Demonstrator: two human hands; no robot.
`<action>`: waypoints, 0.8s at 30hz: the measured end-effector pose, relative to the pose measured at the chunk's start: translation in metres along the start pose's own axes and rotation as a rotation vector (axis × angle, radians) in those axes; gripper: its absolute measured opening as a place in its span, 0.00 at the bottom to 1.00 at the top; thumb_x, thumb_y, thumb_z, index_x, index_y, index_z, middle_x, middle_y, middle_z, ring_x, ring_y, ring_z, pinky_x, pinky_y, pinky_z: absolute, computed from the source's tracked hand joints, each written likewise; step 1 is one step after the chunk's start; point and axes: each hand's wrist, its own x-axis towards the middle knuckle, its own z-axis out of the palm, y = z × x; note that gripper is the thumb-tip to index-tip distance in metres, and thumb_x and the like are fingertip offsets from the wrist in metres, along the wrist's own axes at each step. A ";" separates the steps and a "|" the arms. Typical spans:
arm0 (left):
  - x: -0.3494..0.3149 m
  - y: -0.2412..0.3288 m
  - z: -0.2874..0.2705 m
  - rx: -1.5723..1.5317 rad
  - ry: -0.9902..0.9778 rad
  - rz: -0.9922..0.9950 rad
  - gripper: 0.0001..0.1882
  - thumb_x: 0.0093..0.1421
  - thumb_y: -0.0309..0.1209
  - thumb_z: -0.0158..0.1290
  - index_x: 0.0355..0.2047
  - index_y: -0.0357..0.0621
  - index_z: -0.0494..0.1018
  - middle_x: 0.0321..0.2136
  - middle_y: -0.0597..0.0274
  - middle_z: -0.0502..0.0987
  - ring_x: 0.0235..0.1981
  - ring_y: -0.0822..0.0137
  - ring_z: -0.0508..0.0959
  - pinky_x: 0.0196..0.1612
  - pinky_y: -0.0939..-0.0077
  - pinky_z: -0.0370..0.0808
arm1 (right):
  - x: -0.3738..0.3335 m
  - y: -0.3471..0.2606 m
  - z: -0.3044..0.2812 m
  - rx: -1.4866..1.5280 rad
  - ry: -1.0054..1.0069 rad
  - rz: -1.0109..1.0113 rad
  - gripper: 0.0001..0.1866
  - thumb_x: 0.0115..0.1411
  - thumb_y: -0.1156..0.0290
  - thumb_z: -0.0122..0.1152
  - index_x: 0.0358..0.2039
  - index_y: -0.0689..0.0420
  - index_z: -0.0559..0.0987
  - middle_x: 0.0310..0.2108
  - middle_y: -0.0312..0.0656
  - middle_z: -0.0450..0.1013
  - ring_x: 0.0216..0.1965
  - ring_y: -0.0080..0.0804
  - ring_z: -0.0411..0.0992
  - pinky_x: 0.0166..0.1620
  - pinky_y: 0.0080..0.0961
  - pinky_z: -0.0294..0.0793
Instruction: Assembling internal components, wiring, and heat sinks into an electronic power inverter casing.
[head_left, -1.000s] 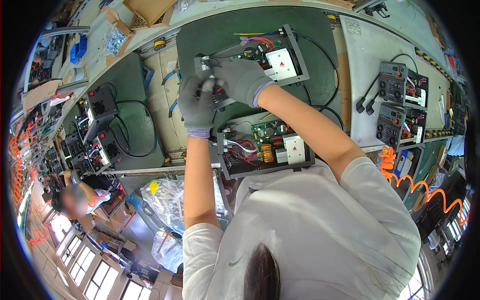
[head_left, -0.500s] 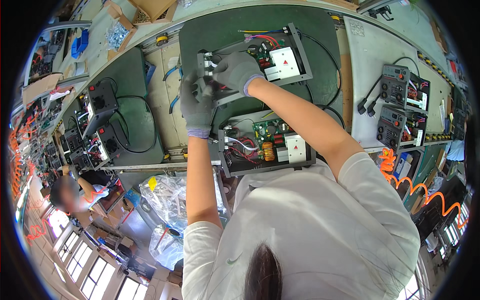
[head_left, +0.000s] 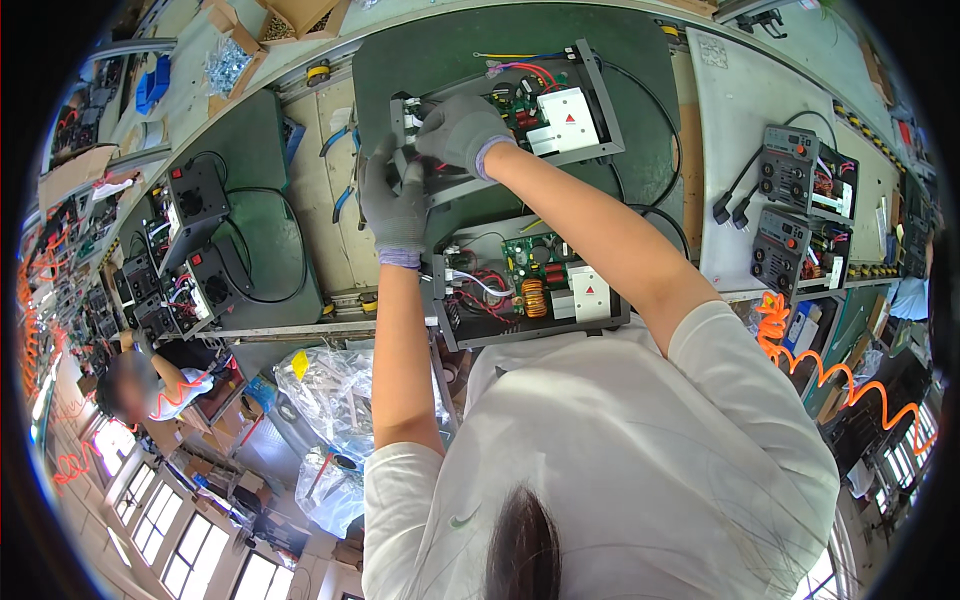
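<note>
An open grey metal machine casing (head_left: 607, 108) lies on the dark green mat, with a circuit board, red wires and a white plate (head_left: 567, 120) inside. My gloved left hand (head_left: 393, 208) is at its left end, fingers and thumb around the end panel. Over the inner side of that panel, my gloved right hand (head_left: 462, 135) has its fingers bent together; whatever is in them is hidden. Nearer to me sits a second open casing (head_left: 540, 328), with a copper-coloured coil (head_left: 533, 297) and a similar white plate; neither hand touches it.
Blue-handled pliers (head_left: 340, 205) lie left of the mat. Several dark machines (head_left: 205, 200) with black cables stand further left. Two more machines (head_left: 787, 160) are on the right, near an orange coiled hose (head_left: 850, 385). A person (head_left: 135, 385) is at the lower left.
The right hand has shifted slightly left and down at the panel. The left hand's fingers have moved a little, still at the casing's left end. The view has tilted slightly.
</note>
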 end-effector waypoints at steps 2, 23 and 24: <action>0.000 0.002 0.000 0.004 0.003 0.005 0.26 0.54 0.26 0.59 0.55 0.39 0.74 0.47 0.52 0.76 0.40 0.63 0.78 0.46 0.70 0.75 | 0.002 -0.002 -0.001 0.038 0.002 0.000 0.11 0.46 0.59 0.64 0.29 0.45 0.87 0.31 0.43 0.81 0.34 0.43 0.80 0.43 0.36 0.79; 0.036 0.047 0.024 0.360 0.084 0.350 0.21 0.53 0.32 0.55 0.49 0.45 0.76 0.44 0.50 0.76 0.49 0.50 0.75 0.53 0.55 0.71 | -0.005 0.033 -0.128 -0.677 0.128 0.000 0.11 0.59 0.60 0.58 0.38 0.47 0.85 0.38 0.42 0.80 0.40 0.45 0.78 0.44 0.40 0.77; 0.048 0.054 0.034 0.470 0.007 0.401 0.19 0.54 0.33 0.54 0.47 0.45 0.77 0.45 0.52 0.76 0.49 0.50 0.74 0.52 0.54 0.71 | -0.004 0.034 -0.136 -0.747 0.028 0.039 0.11 0.58 0.61 0.59 0.38 0.47 0.85 0.38 0.42 0.80 0.41 0.44 0.79 0.44 0.40 0.77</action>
